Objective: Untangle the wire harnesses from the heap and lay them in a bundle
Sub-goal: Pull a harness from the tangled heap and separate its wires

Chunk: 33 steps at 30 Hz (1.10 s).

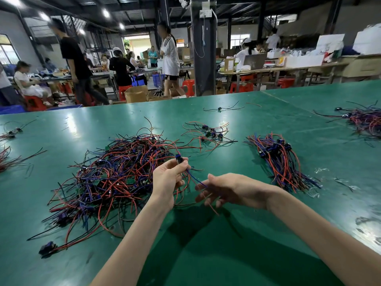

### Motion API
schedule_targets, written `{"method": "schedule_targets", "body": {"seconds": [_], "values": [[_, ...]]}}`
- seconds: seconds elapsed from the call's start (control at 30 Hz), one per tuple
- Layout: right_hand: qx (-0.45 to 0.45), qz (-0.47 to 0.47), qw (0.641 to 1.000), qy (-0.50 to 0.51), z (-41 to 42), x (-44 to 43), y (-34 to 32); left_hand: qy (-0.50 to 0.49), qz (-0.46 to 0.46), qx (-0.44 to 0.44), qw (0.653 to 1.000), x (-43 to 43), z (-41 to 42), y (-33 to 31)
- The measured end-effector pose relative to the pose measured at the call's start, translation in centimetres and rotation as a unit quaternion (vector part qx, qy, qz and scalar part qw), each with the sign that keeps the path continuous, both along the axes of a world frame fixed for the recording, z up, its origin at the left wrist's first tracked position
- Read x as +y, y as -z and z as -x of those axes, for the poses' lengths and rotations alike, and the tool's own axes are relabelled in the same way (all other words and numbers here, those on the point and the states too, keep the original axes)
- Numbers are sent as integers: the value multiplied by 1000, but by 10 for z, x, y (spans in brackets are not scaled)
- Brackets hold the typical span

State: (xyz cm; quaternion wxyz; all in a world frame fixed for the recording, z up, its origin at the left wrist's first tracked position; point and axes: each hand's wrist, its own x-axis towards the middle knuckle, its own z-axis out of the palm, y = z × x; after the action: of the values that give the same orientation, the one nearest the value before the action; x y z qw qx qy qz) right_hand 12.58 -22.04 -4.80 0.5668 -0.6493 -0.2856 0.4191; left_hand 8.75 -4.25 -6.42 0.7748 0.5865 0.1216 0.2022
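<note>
A big tangled heap of red, blue and black wire harnesses (pixel 115 174) lies on the green table (pixel 206 254), left of centre. My left hand (pixel 168 182) is raised at the heap's right edge and pinches the blue connector of one harness (pixel 179 158). That harness's blue and red wires trail down to my right hand (pixel 222 189), whose loosely curled fingers hold the wire ends. A sorted bundle of harnesses (pixel 280 162) lies to the right, connectors at its far end.
A small loose group of harnesses (pixel 208 133) sits behind the heap. More wire piles lie at the far right (pixel 365 120) and the left edge (pixel 8 157). A lone harness (pixel 47 247) rests near the front left. People work at benches beyond the table.
</note>
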Motion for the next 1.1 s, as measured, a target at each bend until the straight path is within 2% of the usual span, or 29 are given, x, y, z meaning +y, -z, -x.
{"method": "schedule_targets", "body": {"seconds": [0.13, 0.47, 0.6, 0.77, 0.9, 1.1], "values": [[-69, -3, 996, 54, 1, 5, 10, 10, -8, 5, 1000, -10, -1, 5], [10, -31, 997, 70, 10, 12, 17, -27, -32, -14, 999, -16, -1, 10], [-1, -47, 995, 92, 8, 10, 16, -23, -26, -8, 999, -16, -1, 9], [-29, -83, 984, 153, 1, 6, 8, 38, -20, 19, 999, -17, -1, 8], [-70, -104, 965, 230, -19, -8, -6, 70, -20, 38, 997, -19, 1, 9], [-235, -52, 898, 369, -71, -50, -17, 78, -2, 44, 996, -20, 1, 9]]}}
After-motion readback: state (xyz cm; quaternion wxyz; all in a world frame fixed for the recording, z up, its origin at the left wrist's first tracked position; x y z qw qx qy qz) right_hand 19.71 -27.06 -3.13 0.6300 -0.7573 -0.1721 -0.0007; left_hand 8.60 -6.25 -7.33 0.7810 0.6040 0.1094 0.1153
